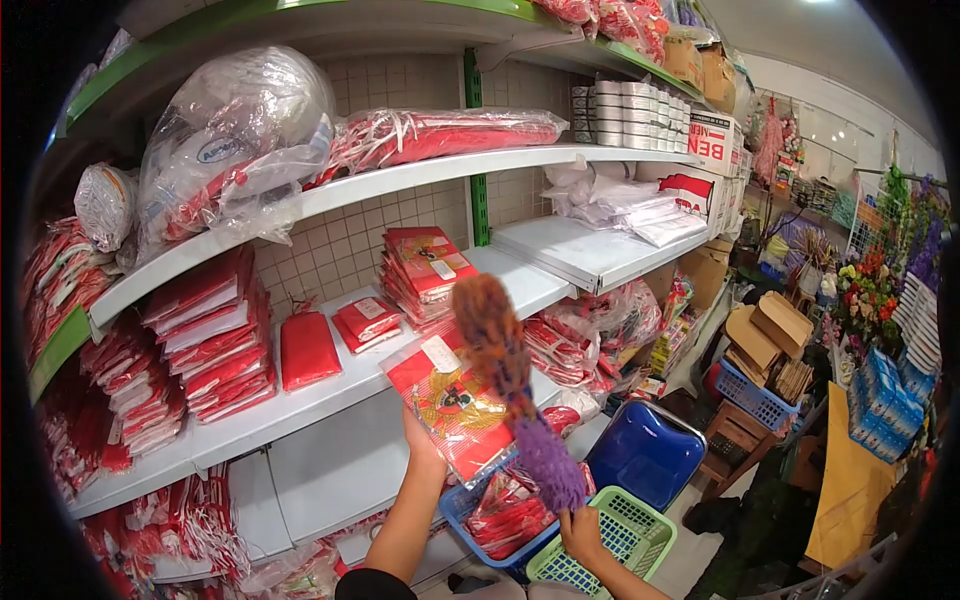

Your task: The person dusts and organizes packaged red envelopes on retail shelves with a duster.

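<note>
My left hand (425, 440) is closed on the lower left edge of a red plastic-wrapped packet (447, 418) with a golden eagle emblem and a white label. A fluffy duster (505, 370), orange-brown at the top and purple below, stands in my closed right hand (580, 530). It leans up and to the left, covering the packet's right part. Behind the packet, a stack of similar red packets (425, 268) rests on the shelf (350, 385). Beside that stack lie a small red packet (367, 322) and a plain red one (309, 350).
Below my hands are a blue basket (458, 508) of red packets and a green basket (640, 508). A blue chair (645, 450) stands behind them. Tall red stacks (215, 340) fill the shelf's left side. An upper shelf (390, 172) overhangs with bagged goods.
</note>
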A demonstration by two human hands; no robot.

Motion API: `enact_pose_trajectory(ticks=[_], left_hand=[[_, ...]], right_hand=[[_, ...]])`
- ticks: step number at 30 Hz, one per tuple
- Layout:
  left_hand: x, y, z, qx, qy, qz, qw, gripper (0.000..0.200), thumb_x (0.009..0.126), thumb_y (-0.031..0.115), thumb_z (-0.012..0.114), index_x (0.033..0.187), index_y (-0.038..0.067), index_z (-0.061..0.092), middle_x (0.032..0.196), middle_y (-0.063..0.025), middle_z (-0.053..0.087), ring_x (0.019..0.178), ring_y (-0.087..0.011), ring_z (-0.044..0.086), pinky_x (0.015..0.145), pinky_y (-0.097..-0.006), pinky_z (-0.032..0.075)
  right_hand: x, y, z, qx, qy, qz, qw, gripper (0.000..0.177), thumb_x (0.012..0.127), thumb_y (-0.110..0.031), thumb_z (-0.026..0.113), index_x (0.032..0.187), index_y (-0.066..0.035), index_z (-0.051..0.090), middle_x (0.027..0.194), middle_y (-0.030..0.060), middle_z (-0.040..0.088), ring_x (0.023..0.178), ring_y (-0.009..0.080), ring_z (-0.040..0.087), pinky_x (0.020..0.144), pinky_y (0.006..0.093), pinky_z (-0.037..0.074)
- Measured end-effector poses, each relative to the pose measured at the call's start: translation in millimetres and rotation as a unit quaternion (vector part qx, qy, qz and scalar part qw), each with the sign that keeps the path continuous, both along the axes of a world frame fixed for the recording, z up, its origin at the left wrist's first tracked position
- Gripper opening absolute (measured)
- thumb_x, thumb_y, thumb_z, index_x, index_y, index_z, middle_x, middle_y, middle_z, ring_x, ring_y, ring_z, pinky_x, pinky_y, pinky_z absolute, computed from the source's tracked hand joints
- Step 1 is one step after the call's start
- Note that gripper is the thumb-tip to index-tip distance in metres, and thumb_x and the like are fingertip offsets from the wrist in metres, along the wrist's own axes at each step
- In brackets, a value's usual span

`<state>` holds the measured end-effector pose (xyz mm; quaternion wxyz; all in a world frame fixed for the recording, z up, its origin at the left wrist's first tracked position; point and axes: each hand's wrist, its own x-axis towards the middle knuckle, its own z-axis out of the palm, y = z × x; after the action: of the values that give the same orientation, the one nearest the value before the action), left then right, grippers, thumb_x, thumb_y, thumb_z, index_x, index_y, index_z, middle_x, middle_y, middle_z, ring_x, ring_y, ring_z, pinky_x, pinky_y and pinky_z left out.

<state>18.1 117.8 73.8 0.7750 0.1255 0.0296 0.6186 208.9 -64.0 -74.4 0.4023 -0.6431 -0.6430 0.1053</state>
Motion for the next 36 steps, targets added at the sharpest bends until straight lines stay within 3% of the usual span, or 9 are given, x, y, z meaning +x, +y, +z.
enact_pose_trajectory(ticks=[5, 8, 12, 13, 23, 27, 30, 34, 36], left_hand=[[-1, 36, -49, 0.258, -0.141, -0.164, 0.942, 0.042, 0.090, 0.038, 0.037, 0.109, 0.004, 0.053, 0.101, -0.0147, 0.058, 0.091, -0.0291, 0.056, 0.083, -0.0421, 0.046], [13, -13, 8, 0.075, 0.028, -0.027, 0.996, 0.046, 0.088, 0.043, 0.039, 0.110, 0.005, 0.052, 0.106, -0.0151, 0.057, 0.094, -0.0301, 0.056, 0.085, -0.0451, 0.045], [17, 7, -63, 0.162, -0.146, -0.155, 0.963, 0.046, 0.089, 0.044, 0.039, 0.111, 0.006, 0.052, 0.108, -0.0133, 0.057, 0.096, -0.0289, 0.056, 0.083, -0.0426, 0.046], [27, -20, -25, -0.041, 0.121, 0.051, 0.990, 0.051, 0.089, 0.048, 0.035, 0.114, 0.006, 0.051, 0.110, -0.0131, 0.057, 0.097, -0.0288, 0.056, 0.084, -0.0415, 0.045], [17, -7, -72, 0.316, -0.120, -0.201, 0.919, 0.053, 0.087, 0.049, 0.040, 0.120, 0.008, 0.046, 0.110, -0.0098, 0.057, 0.094, -0.0276, 0.058, 0.084, -0.0413, 0.047], [24, -23, -3, 0.130, 0.038, -0.093, 0.986, 0.052, 0.089, 0.046, 0.038, 0.121, 0.006, 0.046, 0.117, -0.0125, 0.053, 0.108, -0.0297, 0.050, 0.094, -0.0432, 0.040], [8, 18, -33, 0.287, -0.132, -0.243, 0.917, 0.051, 0.088, 0.045, 0.037, 0.119, 0.006, 0.049, 0.110, -0.0114, 0.058, 0.097, -0.0292, 0.056, 0.086, -0.0424, 0.045], [5, -14, 11, 0.098, 0.072, -0.029, 0.992, 0.047, 0.087, 0.045, 0.039, 0.107, 0.005, 0.054, 0.100, -0.0112, 0.061, 0.090, -0.0257, 0.058, 0.076, -0.0391, 0.049], [2, -8, -4, 0.183, 0.022, -0.108, 0.977, 0.043, 0.089, 0.043, 0.039, 0.105, 0.006, 0.055, 0.101, -0.0096, 0.060, 0.089, -0.0244, 0.058, 0.079, -0.0379, 0.048]], right_hand=[[1, -6, 11, 0.026, -0.030, 0.040, 0.998, 0.025, 0.078, -0.016, 0.057, 0.093, 0.003, 0.053, 0.067, 0.0254, 0.056, 0.063, 0.0426, 0.057, 0.056, 0.0479, 0.046], [6, -1, -3, 0.009, 0.011, -0.027, 1.000, 0.023, 0.079, -0.017, 0.056, 0.088, 0.003, 0.054, 0.067, 0.0254, 0.056, 0.062, 0.0428, 0.056, 0.056, 0.0482, 0.045], [-5, -7, 29, 0.029, 0.016, 0.005, 0.999, 0.023, 0.081, -0.018, 0.054, 0.078, 0.005, 0.056, 0.065, 0.0263, 0.055, 0.061, 0.0431, 0.056, 0.055, 0.0487, 0.043], [-4, -9, 34, 0.053, 0.004, 0.017, 0.998, 0.024, 0.081, -0.018, 0.054, 0.077, 0.006, 0.056, 0.065, 0.0265, 0.055, 0.061, 0.0431, 0.056, 0.055, 0.0487, 0.043], [-4, -13, 37, 0.029, 0.002, 0.040, 0.999, 0.024, 0.081, -0.018, 0.056, 0.083, 0.006, 0.056, 0.069, 0.0268, 0.056, 0.064, 0.0429, 0.056, 0.057, 0.0484, 0.043], [4, -11, -8, -0.030, -0.020, -0.043, 0.998, 0.014, 0.080, -0.013, 0.055, 0.085, 0.000, 0.055, 0.070, 0.0227, 0.057, 0.063, 0.0408, 0.055, 0.058, 0.0446, 0.044], [-2, -22, 7, -0.004, 0.030, 0.033, 0.999, 0.015, 0.081, -0.013, 0.054, 0.085, 0.001, 0.055, 0.069, 0.0225, 0.057, 0.064, 0.0401, 0.056, 0.058, 0.0444, 0.043], [9, -19, 19, 0.007, 0.041, -0.017, 0.999, 0.013, 0.079, -0.010, 0.053, 0.082, 0.003, 0.055, 0.069, 0.0225, 0.056, 0.062, 0.0407, 0.055, 0.057, 0.0442, 0.043], [12, -16, 14, 0.003, 0.010, -0.006, 1.000, 0.013, 0.078, -0.010, 0.054, 0.083, 0.001, 0.055, 0.069, 0.0222, 0.056, 0.061, 0.0411, 0.055, 0.057, 0.0445, 0.043]])
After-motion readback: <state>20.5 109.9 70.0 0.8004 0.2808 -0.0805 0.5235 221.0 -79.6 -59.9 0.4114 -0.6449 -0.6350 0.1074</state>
